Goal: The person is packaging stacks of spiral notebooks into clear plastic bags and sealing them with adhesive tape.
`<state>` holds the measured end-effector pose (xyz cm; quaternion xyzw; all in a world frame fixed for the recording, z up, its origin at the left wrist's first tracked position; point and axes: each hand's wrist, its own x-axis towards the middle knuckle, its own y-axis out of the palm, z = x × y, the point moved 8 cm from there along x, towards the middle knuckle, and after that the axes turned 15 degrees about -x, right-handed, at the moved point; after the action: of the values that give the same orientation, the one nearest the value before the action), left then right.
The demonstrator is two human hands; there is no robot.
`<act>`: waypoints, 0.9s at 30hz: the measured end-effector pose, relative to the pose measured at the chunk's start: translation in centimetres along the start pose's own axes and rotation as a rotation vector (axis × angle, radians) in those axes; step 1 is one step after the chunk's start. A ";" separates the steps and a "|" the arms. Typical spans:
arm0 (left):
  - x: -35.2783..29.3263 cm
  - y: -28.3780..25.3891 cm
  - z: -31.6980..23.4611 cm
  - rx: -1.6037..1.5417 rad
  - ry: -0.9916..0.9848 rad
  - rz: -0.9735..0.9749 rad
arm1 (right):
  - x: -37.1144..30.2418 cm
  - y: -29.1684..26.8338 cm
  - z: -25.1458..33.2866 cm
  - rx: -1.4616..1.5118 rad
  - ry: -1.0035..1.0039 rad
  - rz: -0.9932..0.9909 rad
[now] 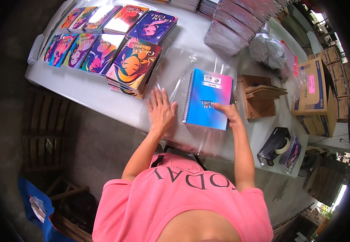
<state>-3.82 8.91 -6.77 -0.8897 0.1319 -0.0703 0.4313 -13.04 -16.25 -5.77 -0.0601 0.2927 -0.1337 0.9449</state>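
Note:
A spiral-bound notebook (208, 90) with a blue-to-pink cover and a white label lies on clear plastic film (175, 76) in front of me. My right hand (230, 114) grips its near right edge, thumb on the cover and the other fingers mostly hidden at the side. My left hand (161, 111) rests flat on the film left of the notebook, fingers stretched out, apart from the spiral. Just beyond it stands a stack of notebooks (133, 64) with orange illustrated covers.
More colourful notebooks (152, 26) fill the left of the white table (74, 86). Wrapped notebooks (225, 38) stand at the back. To the right are a wooden stand (259, 97), a black tape dispenser (273, 145) and a cardboard box (310, 86). A wooden chair (45, 129) stands at left.

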 end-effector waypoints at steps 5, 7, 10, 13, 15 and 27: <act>-0.6 -3.1 -5.1 -0.030 0.396 -0.117 | 0.5 -0.1 -0.1 -0.034 0.041 0.006; 0.9 -5.6 -5.3 -0.322 0.392 -0.204 | 0.0 -0.2 -0.1 -0.046 0.042 -0.012; 4.6 -5.4 -1.6 -0.515 -0.032 -0.167 | -0.2 0.2 0.2 -0.035 0.055 0.003; 6.6 -4.0 0.0 -0.502 -0.132 0.106 | -0.1 0.2 0.5 -0.008 0.037 -0.002; 7.1 -5.0 -0.2 -0.564 -0.107 0.089 | 0.1 -0.1 -0.2 0.009 0.048 -0.014; 4.1 -7.1 -0.9 0.075 0.433 -0.336 | 0.3 -0.2 -0.8 0.015 0.058 -0.040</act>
<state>1.15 11.26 -0.63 -0.8468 0.0687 -0.3341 0.4082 -13.30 -16.59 -6.57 -0.0550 0.3178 -0.1566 0.9335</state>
